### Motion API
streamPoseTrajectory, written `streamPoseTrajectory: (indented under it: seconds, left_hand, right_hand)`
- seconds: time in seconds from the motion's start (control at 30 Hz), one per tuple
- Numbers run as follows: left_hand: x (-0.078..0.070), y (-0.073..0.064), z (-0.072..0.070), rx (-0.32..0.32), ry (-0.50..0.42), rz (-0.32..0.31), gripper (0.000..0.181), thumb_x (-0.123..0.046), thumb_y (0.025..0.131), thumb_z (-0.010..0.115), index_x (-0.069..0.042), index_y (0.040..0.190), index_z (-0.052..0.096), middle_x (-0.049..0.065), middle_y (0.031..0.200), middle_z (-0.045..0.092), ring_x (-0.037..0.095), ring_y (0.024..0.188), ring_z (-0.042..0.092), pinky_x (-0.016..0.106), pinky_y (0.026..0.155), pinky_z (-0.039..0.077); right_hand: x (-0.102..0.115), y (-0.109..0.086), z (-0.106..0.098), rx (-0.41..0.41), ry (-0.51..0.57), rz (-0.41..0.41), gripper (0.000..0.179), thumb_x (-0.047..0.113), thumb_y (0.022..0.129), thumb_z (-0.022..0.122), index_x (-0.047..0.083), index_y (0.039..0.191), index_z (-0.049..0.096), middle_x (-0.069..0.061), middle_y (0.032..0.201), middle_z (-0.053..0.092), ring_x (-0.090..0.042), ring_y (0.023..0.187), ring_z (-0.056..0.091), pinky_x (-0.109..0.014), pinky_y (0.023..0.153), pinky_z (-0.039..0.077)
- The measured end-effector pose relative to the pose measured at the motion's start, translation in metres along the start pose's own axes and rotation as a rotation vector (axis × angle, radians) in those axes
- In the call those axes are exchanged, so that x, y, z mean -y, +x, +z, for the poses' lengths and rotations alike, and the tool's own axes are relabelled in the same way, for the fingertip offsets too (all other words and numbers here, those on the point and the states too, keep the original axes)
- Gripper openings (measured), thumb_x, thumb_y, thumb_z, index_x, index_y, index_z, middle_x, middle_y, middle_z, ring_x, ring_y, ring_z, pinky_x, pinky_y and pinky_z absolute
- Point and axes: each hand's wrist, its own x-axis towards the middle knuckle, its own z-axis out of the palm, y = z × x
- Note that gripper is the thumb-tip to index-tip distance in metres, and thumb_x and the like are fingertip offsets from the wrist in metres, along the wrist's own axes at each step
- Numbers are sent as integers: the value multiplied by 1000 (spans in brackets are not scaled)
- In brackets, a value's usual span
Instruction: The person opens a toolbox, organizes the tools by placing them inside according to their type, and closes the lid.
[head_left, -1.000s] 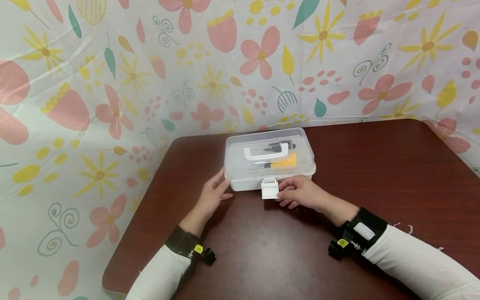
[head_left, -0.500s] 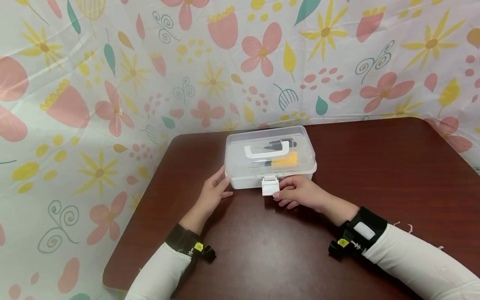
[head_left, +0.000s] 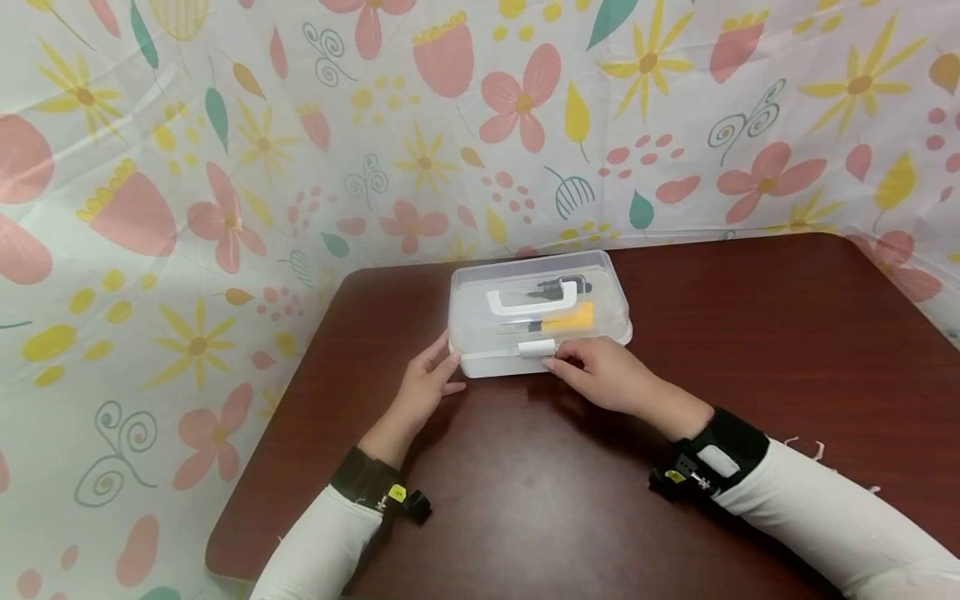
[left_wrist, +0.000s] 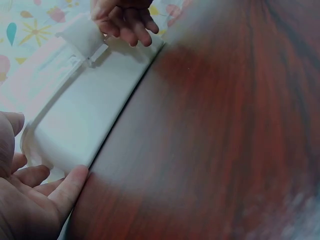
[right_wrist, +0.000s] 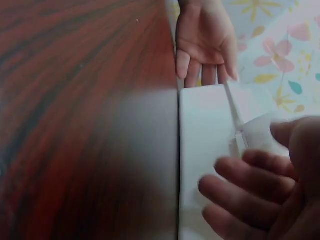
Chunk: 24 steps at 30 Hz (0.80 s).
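Note:
A toolbox (head_left: pixel 495 365) with a clear lid and white base stands on the table. The lid, which carries a white handle (head_left: pixel 532 307), is down. Through it I see a yellow-handled screwdriver (head_left: pixel 567 317) and a dark tool whose kind is unclear. My left hand (head_left: pixel 420 392) rests at the box's left front corner, fingers spread and touching its side. My right hand (head_left: pixel 611 375) is at the front and pinches the edge of the white latch (head_left: pixel 537 348) between thumb and index finger. That latch (left_wrist: pixel 85 37) sticks outward from the box front in the left wrist view; the other right fingers hang loosely curled.
The brown wooden table (head_left: pixel 750 333) extends right of the box and in front of it. A flower-patterned cloth (head_left: pixel 450 125) hangs behind the table and along its left side. A few pale threads (head_left: pixel 810 447) lie near the right sleeve.
The latch, which hung down in front, has swung upward with my right hand. The right hand has risen and turned slightly. My left hand and the box have stayed in place.

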Motion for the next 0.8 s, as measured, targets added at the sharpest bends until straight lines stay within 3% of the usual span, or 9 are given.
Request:
streamPoseTrajectory:
  seconds: [0.13,0.3,0.37,0.53,0.8]
  left_hand:
    - [0,0,0,7,9,9,59,-33,106,58,-30,160,36,2,167,35,28,142,53,46,94,62]
    - [-3,0,1,6,15,14,58,-33,106,58,-31,160,37,3,165,39,27,141,53,47,94,61]
    - [-3,0,1,6,11,8,57,-33,106,58,-31,159,38,2,165,40,26,142,53,48,94,61]
    - [-1,-1,1,7,10,1,57,-34,106,58,-33,159,37,-1,166,36,25,142,53,48,94,61]
    - [-2,-1,1,10,18,18,58,-34,106,58,-31,160,37,2,166,38,27,142,53,47,93,61]
  right_hand:
    - [1,2,1,-103,-69,29,20,35,99,68,22,85,71,12,72,66,-6,69,57,-26,65,49]
    - [4,4,1,-173,-23,63,20,34,97,73,14,99,76,3,83,76,-11,76,67,-31,69,54]
    - [4,4,1,-180,10,67,21,32,97,73,12,101,76,2,85,77,-12,78,68,-31,70,55]
    - [7,6,-1,-170,87,73,18,25,100,68,11,90,74,6,71,67,-10,68,58,-26,66,49]
    - [8,11,-4,-98,97,105,29,25,102,64,15,75,67,8,61,57,-13,64,53,-27,63,45]
